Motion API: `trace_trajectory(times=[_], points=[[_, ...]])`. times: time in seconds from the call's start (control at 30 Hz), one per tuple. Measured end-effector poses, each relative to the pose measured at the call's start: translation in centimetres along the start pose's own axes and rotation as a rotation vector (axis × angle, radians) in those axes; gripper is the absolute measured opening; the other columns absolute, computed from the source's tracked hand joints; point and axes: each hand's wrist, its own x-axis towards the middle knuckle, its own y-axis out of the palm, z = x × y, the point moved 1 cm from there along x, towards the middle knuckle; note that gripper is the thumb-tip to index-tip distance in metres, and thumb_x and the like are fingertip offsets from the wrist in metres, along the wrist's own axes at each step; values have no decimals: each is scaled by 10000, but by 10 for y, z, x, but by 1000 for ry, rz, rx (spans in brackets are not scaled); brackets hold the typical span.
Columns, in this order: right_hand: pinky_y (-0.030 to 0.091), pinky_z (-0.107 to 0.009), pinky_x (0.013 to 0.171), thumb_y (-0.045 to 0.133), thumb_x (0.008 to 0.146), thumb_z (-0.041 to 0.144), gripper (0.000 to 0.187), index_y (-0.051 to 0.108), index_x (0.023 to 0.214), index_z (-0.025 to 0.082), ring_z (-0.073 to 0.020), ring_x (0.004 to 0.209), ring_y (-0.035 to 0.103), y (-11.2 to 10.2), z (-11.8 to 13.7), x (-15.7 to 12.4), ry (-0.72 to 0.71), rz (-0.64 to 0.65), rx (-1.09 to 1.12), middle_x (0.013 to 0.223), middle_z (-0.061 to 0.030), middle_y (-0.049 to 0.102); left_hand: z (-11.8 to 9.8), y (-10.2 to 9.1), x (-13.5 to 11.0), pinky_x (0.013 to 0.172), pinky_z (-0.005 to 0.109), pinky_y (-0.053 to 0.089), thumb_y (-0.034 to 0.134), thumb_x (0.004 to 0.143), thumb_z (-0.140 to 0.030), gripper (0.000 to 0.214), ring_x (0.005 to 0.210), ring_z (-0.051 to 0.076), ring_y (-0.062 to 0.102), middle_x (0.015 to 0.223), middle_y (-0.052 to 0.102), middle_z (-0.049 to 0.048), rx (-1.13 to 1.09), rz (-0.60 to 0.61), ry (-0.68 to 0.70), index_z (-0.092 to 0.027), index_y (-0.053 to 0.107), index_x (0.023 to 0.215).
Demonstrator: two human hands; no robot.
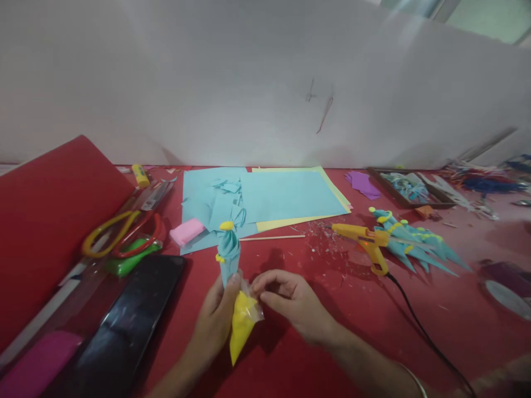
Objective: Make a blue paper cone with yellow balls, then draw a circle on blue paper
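Observation:
My left hand (215,320) is closed around a light blue folded paper piece (228,251) with yellow tips, held upright, and against a small clear bag of yellow material (243,323). My right hand (292,301) pinches the top of that bag, fingers curled, just right of the blue paper piece. Both hands rest low over the red table (332,287).
Blue and yellow paper sheets (286,196) lie behind. A yellow glue gun (365,237) with a black cord lies to the right, beside several finished blue paper pieces (415,246). Scissors (120,232), a phone (124,320) and a pink eraser (186,231) lie left. A thin stick (271,237) lies mid-table.

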Motion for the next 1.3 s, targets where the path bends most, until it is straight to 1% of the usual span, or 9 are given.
trace_trajectory(times=[0.1, 0.3, 0.43, 0.5, 0.67, 0.8, 0.97, 1.13, 1.3], points=[[433, -263, 735, 693, 675, 291, 133, 625, 734, 193, -101, 750, 545, -1, -2, 0, 29, 0, -11, 788, 7, 580, -1, 1, 0, 406, 202, 359, 570, 539, -702, 541, 453, 91, 404, 502, 451, -49, 50, 90, 34, -168, 508, 599], [432, -291, 781, 722, 638, 339, 221, 663, 800, 201, -116, 804, 547, 0, -3, 1, 95, 13, -28, 848, 1, 581, -2, -6, 7, 406, 212, 341, 471, 718, -554, 375, 452, 105, 412, 512, 453, -48, 282, 73, 203, -189, 475, 638], [459, -271, 657, 736, 614, 335, 279, 632, 832, 194, -88, 644, 542, 2, -6, 1, 207, -17, 101, 748, 21, 589, -3, -11, 10, 397, 215, 333, 409, 769, -493, 322, 433, 114, 431, 489, 458, -48, 428, 66, 308, -199, 449, 642], [454, -247, 626, 736, 619, 302, 269, 604, 824, 190, -78, 621, 547, 1, -6, 2, 194, -29, 148, 734, 26, 596, -2, -13, 10, 397, 215, 333, 386, 789, -476, 310, 430, 118, 445, 488, 470, -48, 478, 84, 334, -202, 444, 656], [403, -206, 541, 675, 702, 291, 197, 553, 808, 178, -56, 536, 525, -2, -5, 3, 161, 37, 181, 634, 49, 559, 2, -15, 11, 402, 219, 336, 365, 808, -480, 316, 422, 123, 460, 482, 490, -47, 570, 119, 355, -207, 437, 665], [413, -223, 576, 688, 690, 268, 208, 529, 791, 177, -53, 548, 522, -2, -8, 5, 115, 21, 191, 676, 47, 550, 1, -15, 12, 410, 224, 338, 354, 807, -487, 329, 425, 126, 464, 487, 499, -41, 594, 119, 369, -205, 447, 665], [421, -234, 599, 701, 659, 308, 254, 532, 797, 179, -67, 600, 514, -5, -11, 7, 143, -35, 133, 728, 33, 547, -2, -15, 12, 403, 217, 323, 352, 807, -439, 292, 421, 120, 455, 480, 476, -47, 601, 128, 349, -200, 455, 673], [418, -234, 645, 633, 712, 283, 158, 518, 753, 183, -70, 637, 489, -6, -8, 6, 97, -96, -60, 701, 39, 511, -2, -17, 13, 371, 208, 265, 355, 798, -437, 285, 373, 107, 400, 436, 409, -65, 624, 123, 356, -203, 437, 658], [447, -278, 760, 590, 736, 273, 168, 558, 876, 184, -104, 770, 545, -5, -4, 6, 105, -97, -201, 807, 0, 570, -3, -19, 15, 379, 219, 268, 353, 793, -434, 277, 366, 111, 395, 427, 400, -65, 685, 108, 402, -207, 430, 653]])
